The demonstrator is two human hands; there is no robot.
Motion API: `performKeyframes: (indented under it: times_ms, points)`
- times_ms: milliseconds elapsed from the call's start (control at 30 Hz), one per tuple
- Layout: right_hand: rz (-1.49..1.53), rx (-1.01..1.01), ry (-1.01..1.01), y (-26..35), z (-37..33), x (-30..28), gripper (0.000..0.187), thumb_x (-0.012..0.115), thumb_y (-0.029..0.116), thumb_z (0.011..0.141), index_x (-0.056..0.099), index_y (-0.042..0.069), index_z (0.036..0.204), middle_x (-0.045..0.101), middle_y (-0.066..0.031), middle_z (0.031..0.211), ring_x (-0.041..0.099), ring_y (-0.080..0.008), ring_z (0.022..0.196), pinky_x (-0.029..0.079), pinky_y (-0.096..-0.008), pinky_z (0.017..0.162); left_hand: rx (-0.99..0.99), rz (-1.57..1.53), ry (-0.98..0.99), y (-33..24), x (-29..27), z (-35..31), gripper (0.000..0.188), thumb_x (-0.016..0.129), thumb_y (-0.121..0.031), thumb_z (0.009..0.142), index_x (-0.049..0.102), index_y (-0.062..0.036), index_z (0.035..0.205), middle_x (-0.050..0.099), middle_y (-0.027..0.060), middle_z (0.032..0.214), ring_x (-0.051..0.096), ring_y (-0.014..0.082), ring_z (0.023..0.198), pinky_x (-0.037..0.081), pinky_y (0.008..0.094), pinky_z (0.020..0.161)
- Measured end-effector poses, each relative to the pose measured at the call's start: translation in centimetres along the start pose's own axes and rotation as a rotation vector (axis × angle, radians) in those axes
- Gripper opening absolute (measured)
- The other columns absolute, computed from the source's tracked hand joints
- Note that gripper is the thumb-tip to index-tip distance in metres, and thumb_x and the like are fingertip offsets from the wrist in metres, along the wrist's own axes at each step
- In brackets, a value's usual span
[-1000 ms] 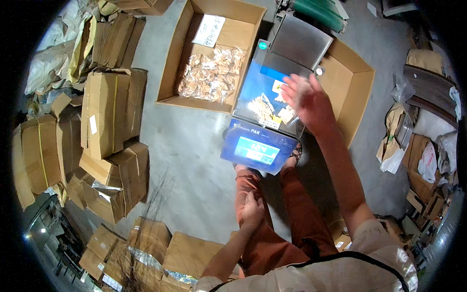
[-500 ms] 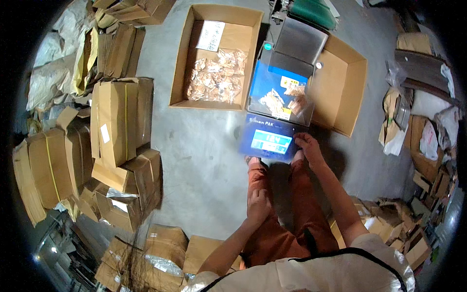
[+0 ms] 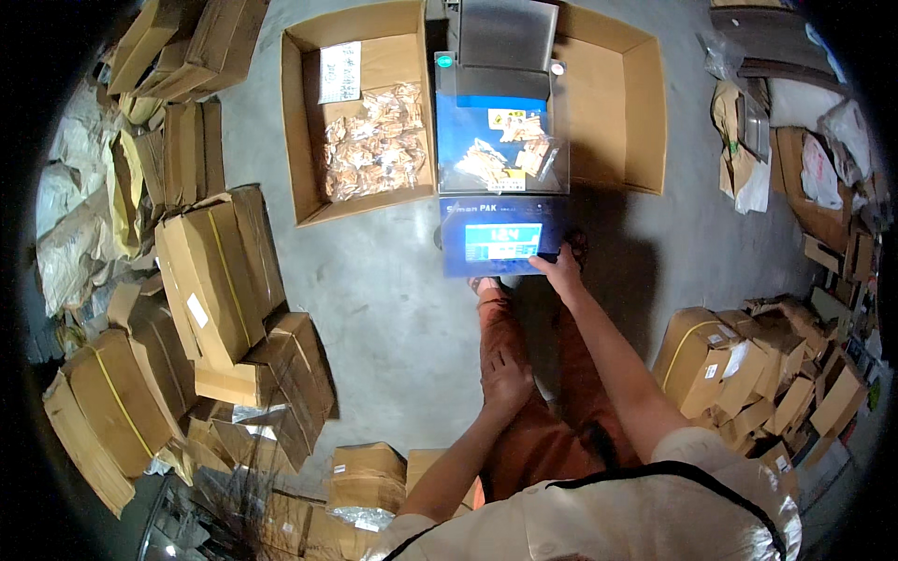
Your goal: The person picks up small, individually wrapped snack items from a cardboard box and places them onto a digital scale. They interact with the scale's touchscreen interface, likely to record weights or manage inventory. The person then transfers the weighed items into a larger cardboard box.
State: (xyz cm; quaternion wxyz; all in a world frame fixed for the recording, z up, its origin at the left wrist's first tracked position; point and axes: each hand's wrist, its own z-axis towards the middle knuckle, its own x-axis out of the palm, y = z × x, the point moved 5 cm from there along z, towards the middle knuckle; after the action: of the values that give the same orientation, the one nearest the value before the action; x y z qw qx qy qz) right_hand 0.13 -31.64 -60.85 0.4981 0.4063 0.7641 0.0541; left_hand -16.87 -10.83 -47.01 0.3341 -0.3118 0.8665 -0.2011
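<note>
A blue machine [image 3: 500,178] with a lit screen stands in front of me; a clear tray on top holds a few small snack packets [image 3: 505,159]. My right hand [image 3: 558,268] reaches out and its fingers touch the lower right corner of the screen panel. My left hand [image 3: 506,377] rests flat on my left thigh and holds nothing. An open cardboard box [image 3: 309,182] left of the machine is half full of the same brownish packets [image 3: 374,140], with a white paper sheet [image 3: 340,71] lying in it.
An empty open box [image 3: 622,93] sits right of the machine. Stacked, strapped cartons [image 3: 215,271] crowd the left side, with sacks behind them. More small cartons [image 3: 739,365] and loose packaging lie at the right. Grey concrete floor [image 3: 393,299] runs between.
My right hand has drawn back from the tray on top of the machine to the screen panel's lower right corner. My head has shifted, so the machine sits higher in view. My left hand stays on the thigh.
</note>
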Motion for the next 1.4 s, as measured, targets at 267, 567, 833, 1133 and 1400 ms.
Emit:
performKeyframes:
  times_ms: [267,567,833,1133,1400]
  points:
    - [-0.214,0.122,-0.047,2.1,-1.5,-0.4,0.067,0.079,0.041,0.068,0.058,0.001,0.117,0.065,-0.0221,0.113,0.062,-0.04,0.106,0.047,-0.046,0.092,-0.115,0.045,0.121,-0.3,-1.0,-0.5,0.074,0.058,-0.037,0.089,0.034,0.007,0.143,0.047,0.0312,0.135,0.042,0.0484,0.129,0.035,0.0529,0.109]
    - [-0.246,0.18,-0.06,2.6,-1.3,-0.2,0.067,0.077,0.046,0.069,0.061,0.0,0.115,0.067,-0.022,0.111,0.063,-0.0396,0.106,0.048,-0.0447,0.092,0.008,0.004,0.013,-1.1,-1.6,0.6,0.073,0.057,-0.038,0.09,0.034,0.0052,0.145,0.047,0.0287,0.136,0.04,0.0459,0.131,0.036,0.0543,0.107]
    - [-0.149,0.209,0.012,4.7,-1.9,-1.1,0.069,0.077,0.048,0.069,0.061,0.001,0.117,0.067,-0.0211,0.112,0.063,-0.0375,0.108,0.047,-0.0421,0.095,-0.034,0.072,0.03,0.2,-0.2,0.4,0.07,0.057,-0.037,0.09,0.037,0.0034,0.144,0.049,0.0266,0.135,0.041,0.0408,0.131,0.038,0.0539,0.105]
    - [-0.117,0.279,0.038,4.7,-2.0,-2.9,0.068,0.078,0.047,0.07,0.062,0.001,0.117,0.067,-0.0209,0.114,0.063,-0.0367,0.109,0.047,-0.0409,0.096,-0.148,0.131,0.127,-2.7,-2.0,0.4,0.065,0.056,-0.036,0.09,0.041,0.0013,0.141,0.051,0.0257,0.134,0.044,0.0403,0.13,0.04,0.0539,0.103]
    - [0.091,0.286,0.171,9.2,-3.3,-3.9,0.076,0.078,0.046,0.072,0.054,0.001,0.129,0.058,-0.0221,0.13,0.053,-0.0368,0.123,0.04,-0.04,0.104,-0.002,0.124,0.013,1.3,1.7,0.6,0.064,0.056,-0.037,0.09,0.042,0.0004,0.14,0.051,0.0255,0.133,0.046,0.0411,0.128,0.04,0.054,0.103]
